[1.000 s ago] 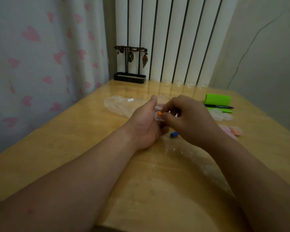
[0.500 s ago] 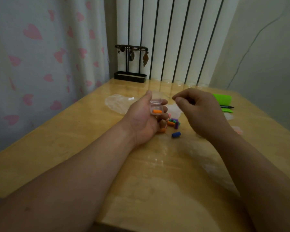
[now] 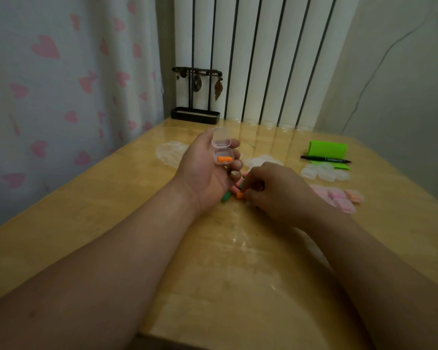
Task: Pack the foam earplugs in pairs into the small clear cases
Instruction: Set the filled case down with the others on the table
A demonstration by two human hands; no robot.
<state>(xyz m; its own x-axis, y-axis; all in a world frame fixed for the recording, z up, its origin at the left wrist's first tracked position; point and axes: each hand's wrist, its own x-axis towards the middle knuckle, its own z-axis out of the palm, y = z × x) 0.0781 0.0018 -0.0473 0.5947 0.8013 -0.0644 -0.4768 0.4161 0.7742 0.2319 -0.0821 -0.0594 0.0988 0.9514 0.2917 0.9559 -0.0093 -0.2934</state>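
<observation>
Case [image 3: 222,147] in left hand [image 3: 202,174]; right hand [image 3: 278,192] pinches loose orange earplug [image 3: 239,196].

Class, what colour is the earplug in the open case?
Orange earplug in the case; head view.

A glossy wooden table [image 3: 86,223] stands against a heart-print curtain [image 3: 61,72], white radiator [image 3: 250,59] and cracked wall [image 3: 402,72].

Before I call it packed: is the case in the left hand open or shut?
Open: the case has its lid flipped up, one orange earplug inside.
</observation>
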